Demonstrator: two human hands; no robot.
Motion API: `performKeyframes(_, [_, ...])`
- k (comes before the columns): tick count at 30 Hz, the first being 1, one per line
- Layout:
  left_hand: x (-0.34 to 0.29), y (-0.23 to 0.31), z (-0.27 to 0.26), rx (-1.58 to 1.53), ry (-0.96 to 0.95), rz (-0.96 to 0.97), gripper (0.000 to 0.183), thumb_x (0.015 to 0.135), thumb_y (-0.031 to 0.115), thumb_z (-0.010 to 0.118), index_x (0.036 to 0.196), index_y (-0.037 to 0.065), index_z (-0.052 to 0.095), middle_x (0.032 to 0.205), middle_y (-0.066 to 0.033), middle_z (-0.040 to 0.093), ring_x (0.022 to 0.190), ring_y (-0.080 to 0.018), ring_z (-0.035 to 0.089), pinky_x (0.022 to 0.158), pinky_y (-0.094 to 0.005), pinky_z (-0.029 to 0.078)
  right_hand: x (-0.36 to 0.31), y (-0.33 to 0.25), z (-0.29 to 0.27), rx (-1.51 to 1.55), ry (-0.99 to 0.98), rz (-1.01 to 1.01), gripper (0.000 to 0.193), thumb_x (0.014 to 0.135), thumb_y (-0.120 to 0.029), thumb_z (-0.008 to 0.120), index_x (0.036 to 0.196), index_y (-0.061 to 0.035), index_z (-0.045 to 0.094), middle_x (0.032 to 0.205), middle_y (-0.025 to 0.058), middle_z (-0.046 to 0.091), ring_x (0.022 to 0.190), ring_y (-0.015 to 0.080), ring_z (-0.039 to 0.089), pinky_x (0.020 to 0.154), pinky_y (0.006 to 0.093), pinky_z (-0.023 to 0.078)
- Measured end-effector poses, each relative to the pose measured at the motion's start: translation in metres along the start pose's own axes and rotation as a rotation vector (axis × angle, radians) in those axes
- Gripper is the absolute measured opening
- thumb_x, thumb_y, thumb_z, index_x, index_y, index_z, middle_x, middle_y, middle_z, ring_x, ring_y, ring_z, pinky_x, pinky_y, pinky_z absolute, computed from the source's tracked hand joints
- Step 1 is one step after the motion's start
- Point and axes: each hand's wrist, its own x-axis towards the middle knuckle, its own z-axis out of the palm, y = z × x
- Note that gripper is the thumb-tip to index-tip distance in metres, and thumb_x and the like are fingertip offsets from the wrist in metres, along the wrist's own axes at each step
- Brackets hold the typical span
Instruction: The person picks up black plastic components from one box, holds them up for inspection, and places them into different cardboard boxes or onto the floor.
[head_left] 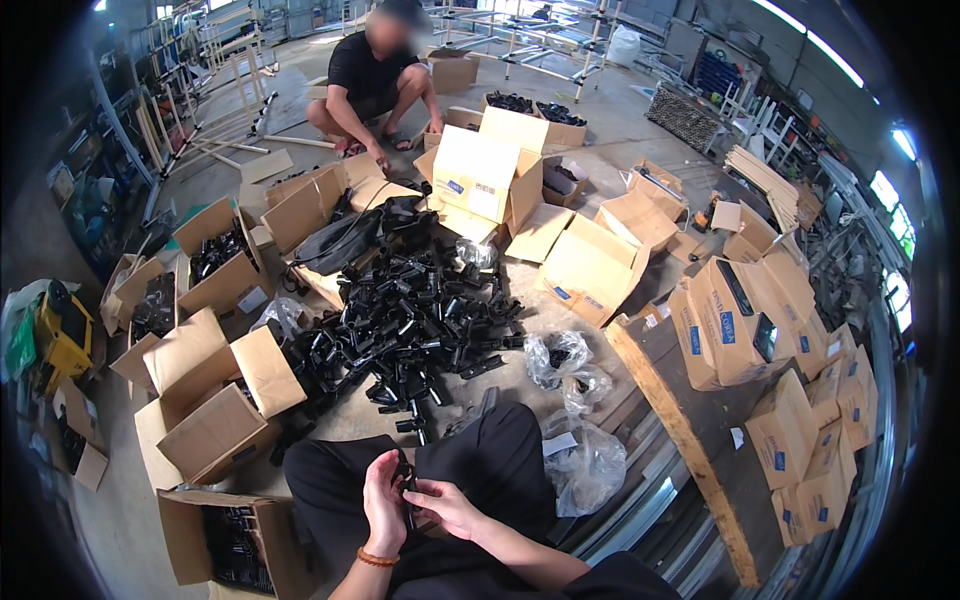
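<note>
We see the person's own body at 6 o'clock of the view. The left hand (383,508) and the right hand (447,507) are bare, without gloves. The forearms are bare too, so no sleeves show on them. On the left wrist sits a bracelet (377,560) of round orange-brown beads. The legs wear loose black trousers (500,465), plain cloth with soft folds and no markings.

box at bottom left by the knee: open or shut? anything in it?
Open. The box has its flaps spread, and black parts fill the inside. How deep they go cannot be told.
</note>
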Motion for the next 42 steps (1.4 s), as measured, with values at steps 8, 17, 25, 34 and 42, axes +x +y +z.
performKeyframes(8, [-0.004, -0.008, 0.006, -0.013, 0.016, -0.021, 0.033, 0.103, 0.034, 0.04, 0.119, 0.011, 0.058, 0.131, -0.0048, 0.059, 0.126, -0.0175, 0.049, 0.102, -0.0356, 0.035, -0.011, 0.003, 0.006, -0.103, 0.09, -0.061, 0.022, 0.095, -0.018, 0.065, 0.114, -0.0077, 0.065, 0.104, -0.0024, 0.065, 0.091, 0.0033, 0.06, 0.077, 0.0202, 0.049])
performKeyframes(17, [-0.003, -0.028, 0.019, 0.065, 0.119, 0.141, 0.03, 0.106, 0.024, 0.038, 0.103, 0.002, 0.057, 0.113, -0.0095, 0.063, 0.104, -0.0145, 0.057, 0.092, -0.0285, 0.044, 0.002, 0.034, 0.025, -0.258, 0.399, -0.339, 0.02, 0.101, -0.018, 0.051, 0.109, -0.0022, 0.06, 0.099, 0.0028, 0.063, 0.09, 0.0083, 0.057, 0.079, 0.0252, 0.046])
performKeyframes(25, [-0.006, -0.03, 0.004, 0.097, -0.16, 0.056, 0.041, 0.101, 0.018, 0.054, 0.139, 0.009, 0.043, 0.128, -0.0067, 0.054, 0.099, -0.0105, 0.056, 0.067, -0.023, 0.052, 0.01, -0.001, 0.005, -0.136, 0.435, -0.156, 0.034, 0.101, -0.03, 0.044, 0.101, -0.003, 0.064, 0.09, 0.0016, 0.063, 0.077, 0.0088, 0.057, 0.066, 0.0233, 0.046])
performKeyframes(34, [-0.015, -0.043, -0.012, 0.112, -0.227, -0.062, 0.047, 0.096, 0.008, 0.061, 0.14, 0.001, 0.046, 0.122, -0.0031, 0.059, 0.106, -0.0114, 0.059, 0.091, -0.028, 0.051, 0.019, -0.007, 0.018, -0.533, 0.379, -0.569, 0.046, 0.107, -0.029, 0.032, 0.125, 0.0021, 0.06, 0.103, 0.0072, 0.065, 0.088, 0.011, 0.059, 0.08, 0.0259, 0.048])
performKeyframes(42, [-0.016, -0.023, -0.003, 0.007, -0.132, 0.053, 0.043, 0.096, 0.004, 0.059, 0.138, 0.0, 0.049, 0.126, -0.0048, 0.06, 0.113, -0.0101, 0.057, 0.093, -0.0254, 0.049, 0.013, -0.022, 0.036, -0.598, 0.386, -0.672, 0.03, 0.105, -0.019, 0.044, 0.119, 0.0032, 0.057, 0.105, 0.011, 0.067, 0.097, 0.0168, 0.064, 0.087, 0.0288, 0.05])
